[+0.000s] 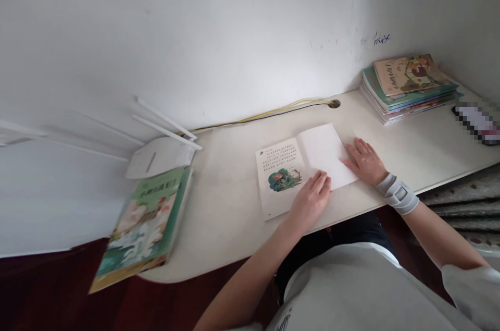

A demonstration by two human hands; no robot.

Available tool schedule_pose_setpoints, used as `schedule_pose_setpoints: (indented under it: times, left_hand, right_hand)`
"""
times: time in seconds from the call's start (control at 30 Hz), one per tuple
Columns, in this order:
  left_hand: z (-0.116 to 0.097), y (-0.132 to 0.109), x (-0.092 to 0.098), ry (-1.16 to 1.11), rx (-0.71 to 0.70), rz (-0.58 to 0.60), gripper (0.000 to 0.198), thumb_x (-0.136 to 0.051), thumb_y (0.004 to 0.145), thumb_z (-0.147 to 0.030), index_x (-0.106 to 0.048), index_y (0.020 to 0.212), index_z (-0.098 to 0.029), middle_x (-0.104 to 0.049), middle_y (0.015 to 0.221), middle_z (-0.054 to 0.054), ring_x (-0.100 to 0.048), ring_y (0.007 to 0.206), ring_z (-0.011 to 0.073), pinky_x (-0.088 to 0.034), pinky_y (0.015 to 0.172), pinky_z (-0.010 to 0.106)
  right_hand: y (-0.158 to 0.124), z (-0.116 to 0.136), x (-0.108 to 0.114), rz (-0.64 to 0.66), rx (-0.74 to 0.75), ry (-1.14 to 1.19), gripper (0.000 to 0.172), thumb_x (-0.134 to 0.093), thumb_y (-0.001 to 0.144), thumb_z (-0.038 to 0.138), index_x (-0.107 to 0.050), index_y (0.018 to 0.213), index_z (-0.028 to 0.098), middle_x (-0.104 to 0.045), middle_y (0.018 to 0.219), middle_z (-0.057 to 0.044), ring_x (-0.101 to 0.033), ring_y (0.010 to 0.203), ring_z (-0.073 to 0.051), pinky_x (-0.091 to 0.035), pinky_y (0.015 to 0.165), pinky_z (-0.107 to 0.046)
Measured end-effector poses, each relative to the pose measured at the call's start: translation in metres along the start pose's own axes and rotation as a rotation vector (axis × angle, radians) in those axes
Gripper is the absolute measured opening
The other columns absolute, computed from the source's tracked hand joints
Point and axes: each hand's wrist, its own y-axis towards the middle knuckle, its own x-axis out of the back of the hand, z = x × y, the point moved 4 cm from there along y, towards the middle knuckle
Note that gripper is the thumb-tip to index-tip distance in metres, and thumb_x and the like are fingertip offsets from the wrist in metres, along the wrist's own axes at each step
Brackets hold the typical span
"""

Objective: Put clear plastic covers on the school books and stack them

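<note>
Currently, right of frame centre, left hand [313,191] lies flat, fingers together, on open book [314,155]; right hand [366,162], thumb spread, touches its right edge.

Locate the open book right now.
In the head view, the open book lies right of centre on the white desk, with the left hand over its near edge and the right hand at its right edge.
</note>
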Motion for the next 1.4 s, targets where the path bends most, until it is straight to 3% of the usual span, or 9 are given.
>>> schedule_pose_setpoints:
  times: [0.13, 0.37, 0.57, 0.87, 1.13, 1.3, 1.4]
  left_hand:
    - [-0.009, -0.003, -0.008, 0.112, -0.028, 0.074, 0.041, -0.035, 0.087, -0.004, -0.048, 0.126, -0.005, -0.053, 0.130, 0.021, -0.045, 0.127, 0.0280, -0.042, 0.102, 0.042]
    - [-0.002, 0.006, -0.023, 0.138, 0.175, 0.104, 0.052, -0.030, 0.086, -0.005, -0.036, 0.138, -0.008, -0.040, 0.141, 0.022, -0.028, 0.136, 0.0331, -0.036, 0.104, 0.054]
    - [0.000, 0.014, -0.020, 0.121, 0.062, 0.186, 0.045, -0.029, 0.089, -0.007, -0.043, 0.132, -0.009, -0.043, 0.139, 0.020, -0.029, 0.136, 0.0304, -0.036, 0.105, 0.051]
    - [-0.004, 0.029, -0.018, 0.049, 0.016, 0.216, 0.043, -0.030, 0.089, -0.005, -0.044, 0.130, -0.005, -0.044, 0.138, 0.023, -0.032, 0.135, 0.0300, -0.035, 0.106, 0.051]
    - [-0.011, 0.036, -0.020, -0.107, 0.059, 0.170, 0.052, -0.031, 0.086, -0.003, -0.033, 0.138, -0.006, -0.036, 0.144, 0.021, -0.018, 0.140, 0.0273, -0.029, 0.110, 0.048]
    - [0.017, 0.012, -0.001, -0.202, 0.144, 0.121, 0.071, -0.052, 0.085, -0.043, -0.022, 0.144, -0.016, -0.027, 0.149, 0.019, -0.010, 0.140, 0.0337, -0.019, 0.110, 0.059]
    - [0.058, -0.021, 0.007, -0.263, 0.416, -0.005, 0.066, -0.041, 0.090, -0.045, -0.019, 0.144, -0.015, -0.024, 0.150, 0.021, -0.014, 0.140, 0.0312, -0.021, 0.110, 0.056]
  right_hand:
    - [0.001, -0.001, -0.001, 0.004, 0.011, -0.012, 0.056, -0.039, 0.091, 0.048, -0.049, 0.130, 0.010, -0.042, 0.139, -0.023, -0.036, 0.131, -0.032, -0.031, 0.104, -0.045]
    - [0.001, -0.002, -0.004, 0.016, 0.014, -0.008, 0.056, -0.037, 0.092, 0.048, -0.048, 0.131, 0.010, -0.040, 0.140, -0.024, -0.034, 0.132, -0.032, -0.030, 0.105, -0.044]
    - [0.001, -0.004, -0.003, 0.019, 0.004, 0.041, 0.056, -0.034, 0.093, 0.047, -0.047, 0.132, 0.010, -0.041, 0.140, -0.022, -0.035, 0.132, -0.031, -0.031, 0.105, -0.045]
    - [0.002, -0.003, -0.002, 0.011, 0.029, 0.070, 0.059, -0.036, 0.092, 0.049, -0.046, 0.132, 0.007, -0.041, 0.139, -0.024, -0.035, 0.132, -0.032, -0.031, 0.104, -0.046]
    - [0.002, -0.006, -0.003, 0.005, 0.029, 0.115, 0.060, -0.038, 0.091, 0.049, -0.045, 0.133, 0.006, -0.041, 0.139, -0.024, -0.034, 0.132, -0.032, -0.031, 0.105, -0.046]
    - [-0.001, -0.006, 0.007, -0.045, 0.001, 0.113, 0.057, -0.042, 0.090, 0.046, -0.048, 0.130, 0.007, -0.041, 0.139, -0.024, -0.034, 0.132, -0.031, -0.031, 0.105, -0.048]
    - [0.000, 0.014, 0.025, -0.093, 0.089, 0.080, 0.052, -0.041, 0.091, 0.046, -0.051, 0.128, 0.011, -0.040, 0.141, -0.021, -0.031, 0.135, -0.030, -0.025, 0.108, -0.049]
